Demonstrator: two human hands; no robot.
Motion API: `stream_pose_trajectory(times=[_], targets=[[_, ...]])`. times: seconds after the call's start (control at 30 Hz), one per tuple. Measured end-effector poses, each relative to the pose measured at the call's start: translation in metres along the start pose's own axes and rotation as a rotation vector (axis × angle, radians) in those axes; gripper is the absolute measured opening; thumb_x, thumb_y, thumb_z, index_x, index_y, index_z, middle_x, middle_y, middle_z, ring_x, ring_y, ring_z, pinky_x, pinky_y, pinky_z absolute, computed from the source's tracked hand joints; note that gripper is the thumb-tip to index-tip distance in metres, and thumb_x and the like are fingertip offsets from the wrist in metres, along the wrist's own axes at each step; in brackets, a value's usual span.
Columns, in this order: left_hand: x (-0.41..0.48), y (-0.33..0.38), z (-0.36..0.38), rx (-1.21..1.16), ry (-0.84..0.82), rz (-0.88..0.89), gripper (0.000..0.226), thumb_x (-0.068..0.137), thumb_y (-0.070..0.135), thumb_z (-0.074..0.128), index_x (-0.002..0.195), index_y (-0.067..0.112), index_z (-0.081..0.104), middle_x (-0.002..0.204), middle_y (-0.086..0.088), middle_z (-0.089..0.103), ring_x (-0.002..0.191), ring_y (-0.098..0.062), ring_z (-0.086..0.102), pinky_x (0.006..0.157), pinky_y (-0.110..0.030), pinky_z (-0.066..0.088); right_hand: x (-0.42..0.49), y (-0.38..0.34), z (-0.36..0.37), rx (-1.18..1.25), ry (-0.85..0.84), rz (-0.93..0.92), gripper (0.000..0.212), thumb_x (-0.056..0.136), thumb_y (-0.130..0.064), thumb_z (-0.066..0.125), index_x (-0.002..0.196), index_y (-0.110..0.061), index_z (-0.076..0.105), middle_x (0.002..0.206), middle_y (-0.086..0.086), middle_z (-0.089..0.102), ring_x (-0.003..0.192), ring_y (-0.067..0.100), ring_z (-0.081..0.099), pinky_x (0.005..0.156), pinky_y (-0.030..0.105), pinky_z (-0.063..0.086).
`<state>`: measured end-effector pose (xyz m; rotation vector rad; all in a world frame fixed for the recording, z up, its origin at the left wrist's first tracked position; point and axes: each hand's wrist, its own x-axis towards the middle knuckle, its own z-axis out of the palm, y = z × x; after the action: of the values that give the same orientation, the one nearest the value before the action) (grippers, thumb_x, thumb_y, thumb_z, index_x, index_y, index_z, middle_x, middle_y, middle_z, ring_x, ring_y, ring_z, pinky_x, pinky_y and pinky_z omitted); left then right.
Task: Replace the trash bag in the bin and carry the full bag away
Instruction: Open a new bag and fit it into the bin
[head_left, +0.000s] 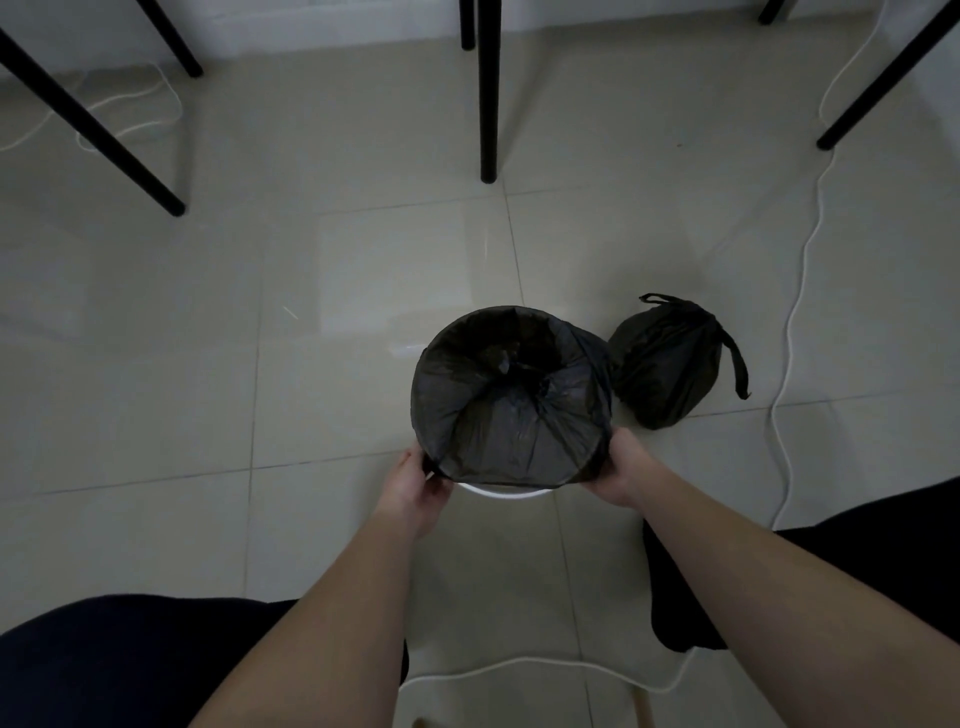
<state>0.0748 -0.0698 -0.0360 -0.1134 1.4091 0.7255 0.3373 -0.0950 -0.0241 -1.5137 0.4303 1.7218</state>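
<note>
1. The left hand (415, 486) pinches the near-left edge of the new black bag (511, 395); its fingertips are tucked under the plastic and hidden.
2. The right hand (618, 473) grips the near-right edge, fingers curled out of sight behind the fold.
3. The bag covers the bin (501, 491) almost wholly; only a thin white arc of rim shows.
4. The tied full bag (667, 364) sits on the floor (208, 338), touching the bin's right side.
5. Dim light blurs the liner's folds.

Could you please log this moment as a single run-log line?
step: fitting new bag over bin rim | left hand: gripping bag edge | right hand: gripping bag edge | full bag: tied, on floor
</note>
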Motion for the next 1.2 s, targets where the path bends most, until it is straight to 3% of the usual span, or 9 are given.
stream_pose_trajectory(times=[0.13,0.27,0.43,0.6,0.8,0.93,1.0,1.13,1.2], targets=[[-0.006,0.003,-0.007,-0.103,-0.039,-0.039,0.024,0.104,0.03,0.06,0.099,0.01,0.071,0.095,-0.005,0.073,0.087,-0.019,0.066,0.053,-0.025,0.059,-0.013,-0.006,-0.02,0.051,-0.086,-0.003,0.05,0.102,-0.047,0.044,0.127,-0.01,0.068,0.122,0.015,0.074,0.109,0.032,0.069,0.075,0.04,0.061],[-0.025,0.001,-0.012,-0.129,-0.072,-0.033,0.025,0.103,0.036,0.062,0.096,0.013,0.071,0.093,-0.004,0.073,0.089,-0.019,0.066,0.07,-0.03,0.06,-0.02,-0.006,-0.041,0.086,-0.141,0.012,0.057,0.09,-0.049,0.055,0.131,-0.01,0.063,0.119,0.012,0.072,0.106,0.03,0.068,0.106,0.039,0.048],[-0.045,-0.005,-0.023,-0.063,-0.135,-0.072,0.016,0.099,0.02,0.068,0.107,0.006,0.071,0.099,-0.008,0.073,0.095,-0.021,0.065,0.092,-0.03,0.055,-0.045,0.003,-0.046,0.115,-0.208,-0.001,0.056,0.094,-0.052,0.052,0.123,-0.005,0.065,0.121,0.019,0.072,0.117,0.034,0.064,0.106,0.045,0.046],[-0.05,-0.022,-0.029,-0.129,-0.131,-0.117,0.012,0.104,0.007,0.057,0.109,-0.002,0.063,0.08,-0.015,0.076,0.094,-0.026,0.066,0.06,-0.032,0.065,-0.052,0.015,-0.046,0.127,-0.21,-0.001,0.072,0.097,-0.062,0.048,0.133,-0.001,0.059,0.132,0.022,0.067,0.125,0.036,0.061,0.102,0.047,0.049],[-0.05,-0.023,-0.031,-0.292,-0.2,-0.093,0.023,0.107,0.006,0.045,0.1,0.001,0.066,0.086,-0.013,0.08,0.075,-0.026,0.079,0.059,-0.038,0.065,-0.045,0.023,-0.04,0.16,-0.192,0.038,0.078,0.098,-0.067,0.038,0.141,-0.004,0.053,0.13,0.023,0.067,0.122,0.035,0.061,0.088,0.046,0.061],[-0.039,-0.023,-0.031,-0.281,-0.166,-0.109,0.024,0.11,0.009,0.042,0.105,0.003,0.064,0.087,-0.013,0.08,0.088,-0.029,0.074,0.059,-0.044,0.065,-0.042,0.022,-0.036,0.185,-0.192,0.071,0.08,0.097,-0.073,0.033,0.132,-0.005,0.057,0.124,0.022,0.069,0.116,0.036,0.063,0.077,0.044,0.062],[-0.034,-0.022,-0.031,-0.29,-0.147,-0.116,0.024,0.11,0.01,0.041,0.105,0.005,0.064,0.084,-0.014,0.079,0.088,-0.029,0.071,0.056,-0.042,0.064,-0.038,0.021,-0.034,0.214,-0.207,0.073,0.084,0.096,-0.075,0.032,0.128,-0.002,0.059,0.119,0.025,0.072,0.116,0.038,0.064,0.073,0.053,0.063],[-0.017,-0.021,-0.03,-0.33,-0.091,-0.098,0.023,0.11,0.007,0.04,0.117,0.007,0.062,0.096,-0.014,0.074,0.087,-0.026,0.064,0.054,-0.034,0.062,-0.025,0.017,-0.036,0.252,-0.23,0.078,0.09,0.093,-0.078,0.034,0.134,0.0,0.057,0.133,0.027,0.064,0.127,0.041,0.059,0.108,0.056,0.046],[-0.01,-0.021,-0.029,-0.342,-0.083,-0.083,0.025,0.11,0.005,0.038,0.122,0.008,0.06,0.103,-0.014,0.068,0.084,-0.024,0.062,0.052,-0.03,0.06,-0.019,0.014,-0.036,0.25,-0.224,0.087,0.093,0.093,-0.079,0.034,0.135,0.0,0.057,0.136,0.027,0.062,0.129,0.042,0.057,0.116,0.056,0.037]])
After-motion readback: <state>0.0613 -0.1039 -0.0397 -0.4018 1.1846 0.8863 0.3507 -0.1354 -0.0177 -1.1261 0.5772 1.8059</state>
